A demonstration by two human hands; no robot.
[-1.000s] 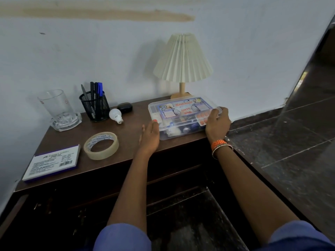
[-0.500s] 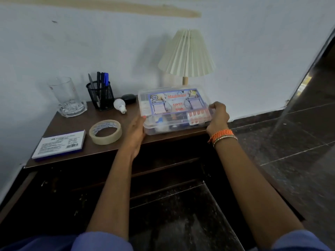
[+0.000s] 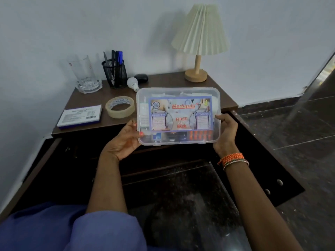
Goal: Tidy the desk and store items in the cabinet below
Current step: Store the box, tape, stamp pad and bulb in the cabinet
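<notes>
The first aid box (image 3: 178, 115) has been lifted off the surface (image 3: 87, 103), where it lay in front of the lamp (image 3: 199, 42) a second ago, and is now carried in the air over the surface's front edge, tilted so that its label faces upward. The first item is thus judged to be on its way to the open cabinet (image 3: 163, 169) below the lamp. The box is clasped at both short ends: the left hand (image 3: 125, 140) is cupped under its left corner, palm up, and the right hand (image 3: 225, 131) is closed on its right end. The tape roll (image 3: 120, 106), card pack (image 3: 79, 115), pen holder (image 3: 115, 72) and glass (image 3: 85, 74) are left on the surface, to the lamp's left.
</notes>
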